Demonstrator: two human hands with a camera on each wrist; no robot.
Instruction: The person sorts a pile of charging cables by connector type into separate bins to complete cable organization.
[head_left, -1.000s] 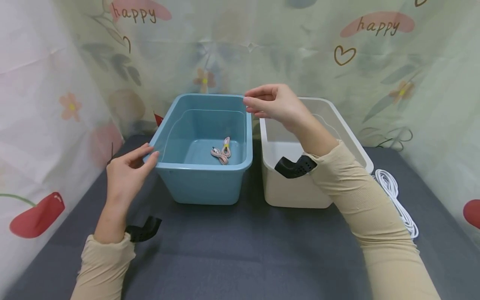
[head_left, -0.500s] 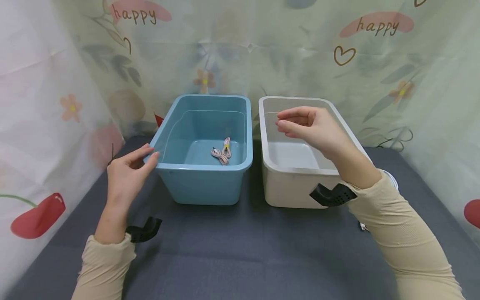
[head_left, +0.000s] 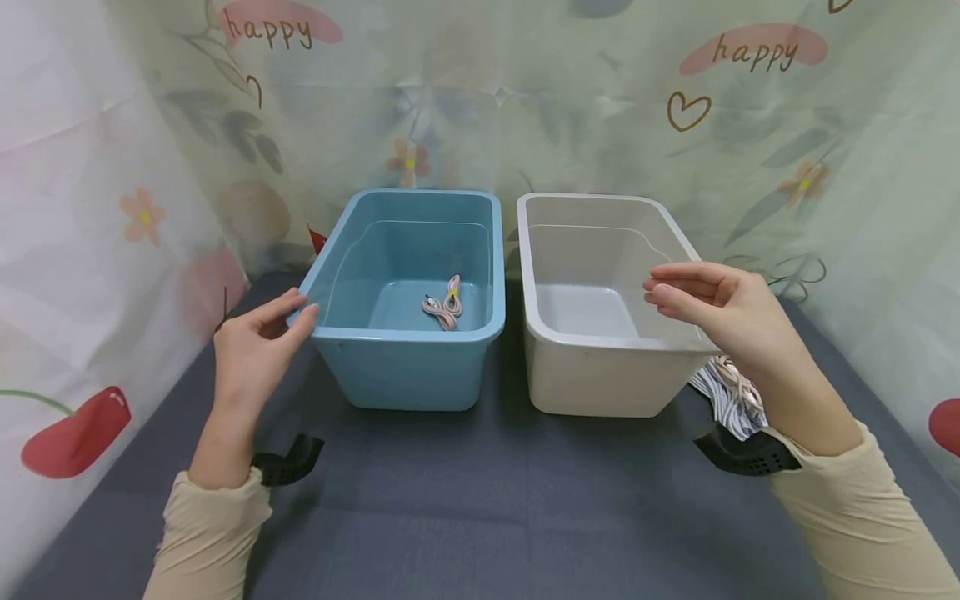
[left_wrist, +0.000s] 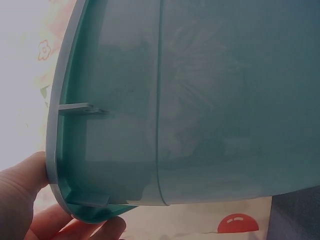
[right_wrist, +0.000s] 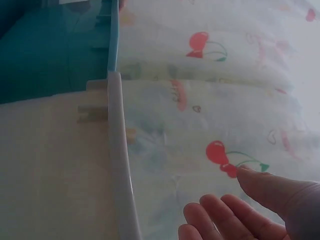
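A blue plastic bin [head_left: 408,371] stands at centre left with a small bundled pink-white cable [head_left: 442,308] lying on its floor. My left hand [head_left: 258,350] grips the bin's near left corner; in the left wrist view the thumb [left_wrist: 30,175] lies against the rim and the fingers come round below it. My right hand [head_left: 720,312] hovers over the near right corner of a beige bin [head_left: 600,379], fingers loosely bent and thumb apart, holding nothing. In the right wrist view that hand [right_wrist: 245,210] appears beside the beige rim.
Bundled white and pinkish cables [head_left: 731,396] lie on the dark cloth right of the beige bin, partly hidden by my right hand and wrist. A patterned curtain [head_left: 480,100] closes off the back and sides. Dark cloth [head_left: 480,500] spreads in front of both bins.
My right hand has moved right and toward me, from the blue bin's far right corner across the beige bin. My left hand has stayed at its corner.
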